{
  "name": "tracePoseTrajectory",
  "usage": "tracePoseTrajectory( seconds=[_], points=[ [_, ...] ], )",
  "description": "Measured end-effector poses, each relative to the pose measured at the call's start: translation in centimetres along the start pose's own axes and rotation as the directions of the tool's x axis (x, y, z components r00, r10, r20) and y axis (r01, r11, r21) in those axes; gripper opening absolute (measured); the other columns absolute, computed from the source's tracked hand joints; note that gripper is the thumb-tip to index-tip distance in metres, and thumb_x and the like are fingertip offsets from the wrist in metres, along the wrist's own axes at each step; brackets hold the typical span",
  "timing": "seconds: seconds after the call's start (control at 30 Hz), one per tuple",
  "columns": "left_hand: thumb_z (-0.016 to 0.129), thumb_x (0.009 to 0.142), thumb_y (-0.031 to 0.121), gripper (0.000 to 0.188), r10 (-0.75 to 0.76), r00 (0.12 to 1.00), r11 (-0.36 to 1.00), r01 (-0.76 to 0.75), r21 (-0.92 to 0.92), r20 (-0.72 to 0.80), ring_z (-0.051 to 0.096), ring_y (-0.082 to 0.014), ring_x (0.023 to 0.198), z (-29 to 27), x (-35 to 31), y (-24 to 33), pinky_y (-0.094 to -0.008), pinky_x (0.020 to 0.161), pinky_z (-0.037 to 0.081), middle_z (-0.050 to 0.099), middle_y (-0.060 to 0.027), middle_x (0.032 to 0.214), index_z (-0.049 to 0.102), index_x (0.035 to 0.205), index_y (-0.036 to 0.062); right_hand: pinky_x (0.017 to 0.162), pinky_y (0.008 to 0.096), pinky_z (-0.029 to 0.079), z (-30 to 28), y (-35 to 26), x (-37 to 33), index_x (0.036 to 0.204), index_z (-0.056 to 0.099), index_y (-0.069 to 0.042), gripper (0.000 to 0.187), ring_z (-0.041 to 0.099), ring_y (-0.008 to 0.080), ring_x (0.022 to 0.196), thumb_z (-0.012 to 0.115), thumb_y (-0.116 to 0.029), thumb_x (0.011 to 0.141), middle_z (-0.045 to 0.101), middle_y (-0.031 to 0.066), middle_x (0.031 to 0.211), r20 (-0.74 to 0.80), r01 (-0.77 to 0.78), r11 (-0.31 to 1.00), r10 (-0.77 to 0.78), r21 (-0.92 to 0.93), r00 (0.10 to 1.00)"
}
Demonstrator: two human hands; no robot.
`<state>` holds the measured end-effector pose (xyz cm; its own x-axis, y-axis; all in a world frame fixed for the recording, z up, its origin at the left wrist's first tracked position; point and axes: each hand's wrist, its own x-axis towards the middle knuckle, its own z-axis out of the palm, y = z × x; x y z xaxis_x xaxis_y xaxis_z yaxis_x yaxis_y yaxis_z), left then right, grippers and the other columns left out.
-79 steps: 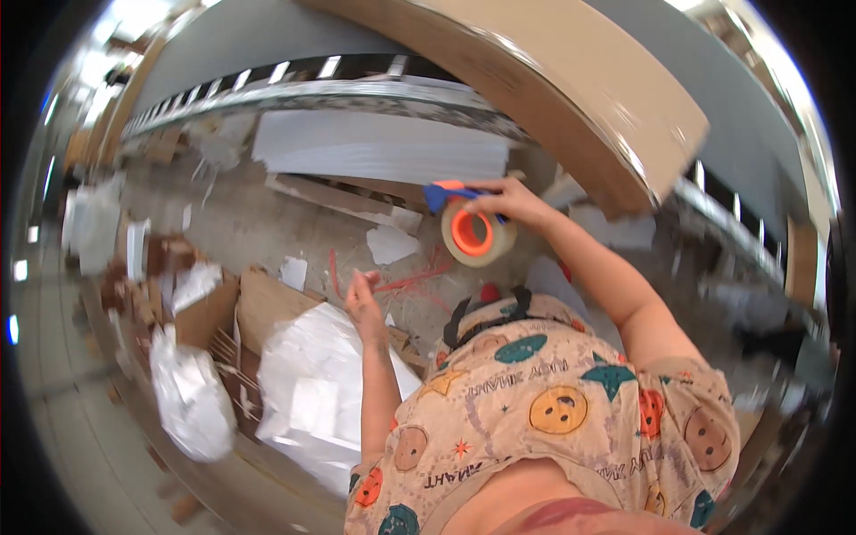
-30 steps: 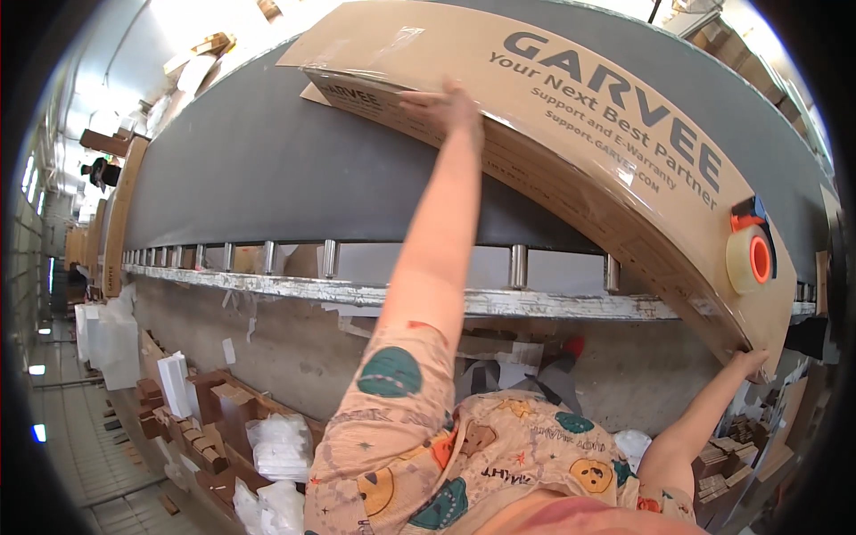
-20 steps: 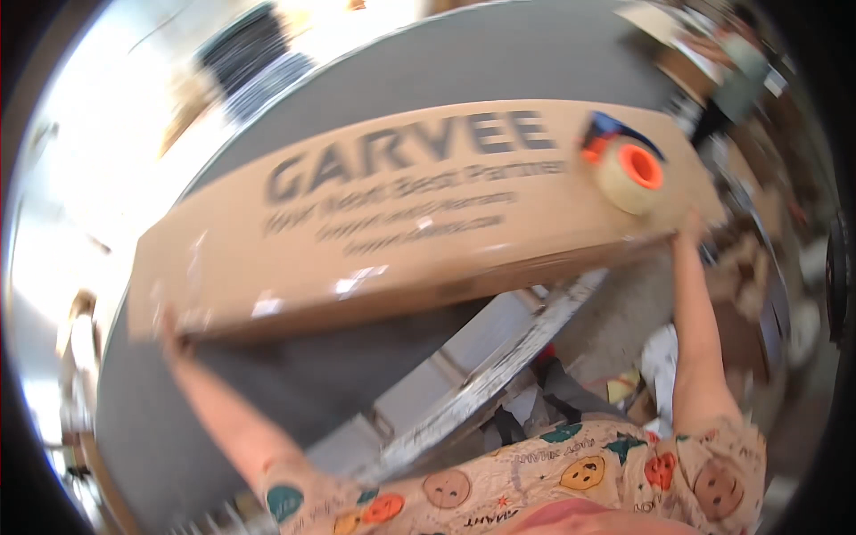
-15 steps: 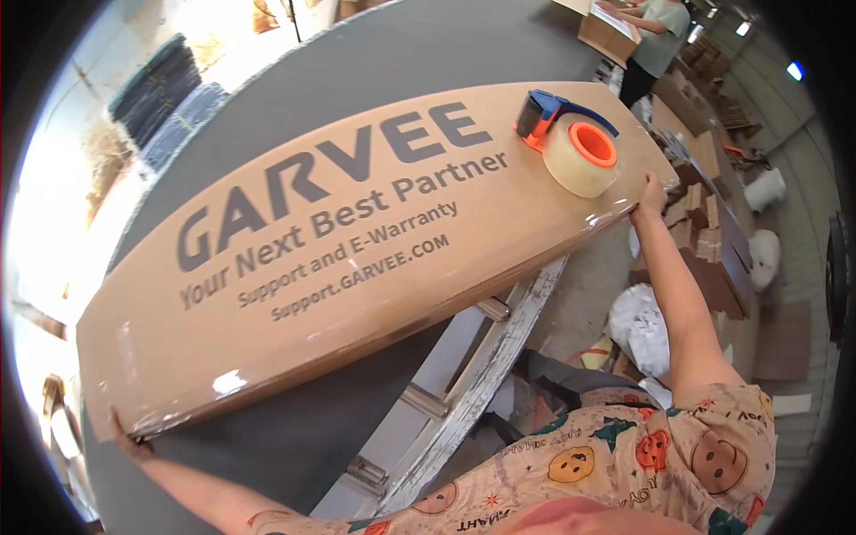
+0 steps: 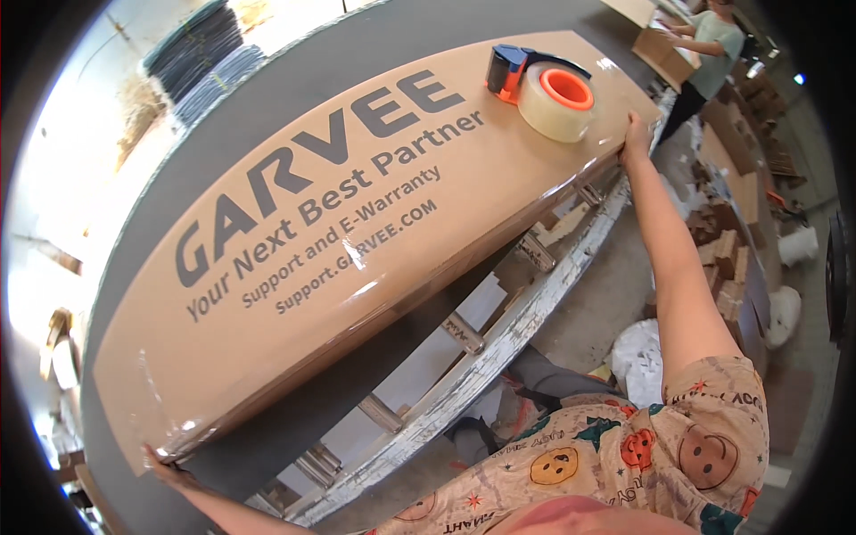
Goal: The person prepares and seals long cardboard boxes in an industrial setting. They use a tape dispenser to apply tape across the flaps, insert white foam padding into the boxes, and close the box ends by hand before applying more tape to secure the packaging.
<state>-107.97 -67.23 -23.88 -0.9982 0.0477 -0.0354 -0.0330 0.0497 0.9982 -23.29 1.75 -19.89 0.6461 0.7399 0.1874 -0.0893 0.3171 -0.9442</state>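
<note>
A long, closed cardboard box (image 5: 357, 285) with dark print and clear tape along its edges lies slantwise before me. My left hand (image 5: 171, 473) grips its near left corner, some of the fingers hidden against the side. At the far right end, my right hand (image 5: 636, 141) holds the near corner, fingers bent over the edge. On top of the box, close to my right hand, rests a tape dispenser (image 5: 542, 87) in blue and orange with a big roll of clear tape. Neither hand touches the dispenser.
Under the box is a dark grey belt-like surface (image 5: 374, 27). Metal rollers (image 5: 464, 332) and a worn white rail (image 5: 428, 383) run along my side. Stacked dark sheets (image 5: 192, 53) stand at far left. A co-worker (image 5: 713, 53) handles an open carton (image 5: 664, 55) at upper right; cardboard scraps (image 5: 727, 254) lie at right.
The box, with the dispenser on it, has shifted away from the near rail, both hands still holding its ends. More rollers show now. My view has also turned somewhat.
</note>
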Motion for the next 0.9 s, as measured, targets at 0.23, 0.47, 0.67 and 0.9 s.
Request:
tracePoseTrajectory(
  seconds=[0.23, 0.47, 0.67, 0.9],
  points=[
    [0.06, 0.086, 0.042, 0.07, 0.002, 0.98, 0.999, -0.012, -0.046, -0.197, 0.05, -0.0276, 0.117, -2.1, -27.3, -0.7, -0.0405, 0.098, 0.039, 0.05, -0.0142, 0.132, 0.041, 0.137, -0.0011, 0.084, 0.0438, 0.049, 8.3, 10.0, 12.4, 0.135, 0.035, -0.006, 0.072, 0.057, 0.026, 0.101, 0.069, -0.028, 0.075, 0.054, 0.0179, 0.114, 0.332, -0.093, 0.994, 0.109, -0.065, 0.937],
    [0.05, 0.092, 0.049, 0.067, -0.033, 0.86, 0.999, 0.025, -0.022, -0.509, 0.048, -0.029, 0.119, -3.5, -50.3, 4.7, -0.0413, 0.1, 0.04, 0.047, -0.0142, 0.135, 0.041, 0.137, -0.0009, 0.107, 0.0336, 0.034, 21.3, -0.2, 5.7, 0.138, 0.045, -0.005, 0.054, 0.044, 0.0279, 0.129, 0.048, -0.028, 0.089, 0.048, 0.0173, 0.139, 0.918, 0.492, 0.847, -0.009, -0.203, 0.396],
    [0.055, 0.092, 0.042, 0.037, -0.339, 0.814, 0.922, 0.388, 0.008, -0.472, 0.063, -0.0132, 0.071, -9.9, -55.7, 6.6, -0.0287, 0.063, 0.049, 0.068, -0.0019, 0.078, 0.067, 0.083, 0.0083, 0.096, 0.0378, 0.045, 25.4, 2.7, 8.6, 0.123, 0.057, -0.002, 0.047, 0.057, 0.0319, 0.113, 0.058, -0.019, 0.079, 0.061, 0.0208, 0.119, 0.987, 0.863, 0.487, -0.143, 0.137, -0.076],
    [0.058, 0.084, 0.022, 0.017, 0.494, 0.868, 0.385, -0.161, 0.909, -0.056, 0.059, -0.0372, 0.068, -13.1, -44.0, 14.2, -0.044, 0.058, 0.045, 0.06, -0.0178, 0.074, 0.06, 0.077, 0.0063, 0.083, 0.0431, 0.048, 16.7, -11.4, -15.8, 0.116, 0.059, 0.0, 0.048, 0.064, 0.0369, 0.093, 0.057, -0.029, 0.077, 0.065, 0.0239, 0.1, 0.971, 0.783, 0.575, 0.18, -0.235, 0.159]
  ],
)
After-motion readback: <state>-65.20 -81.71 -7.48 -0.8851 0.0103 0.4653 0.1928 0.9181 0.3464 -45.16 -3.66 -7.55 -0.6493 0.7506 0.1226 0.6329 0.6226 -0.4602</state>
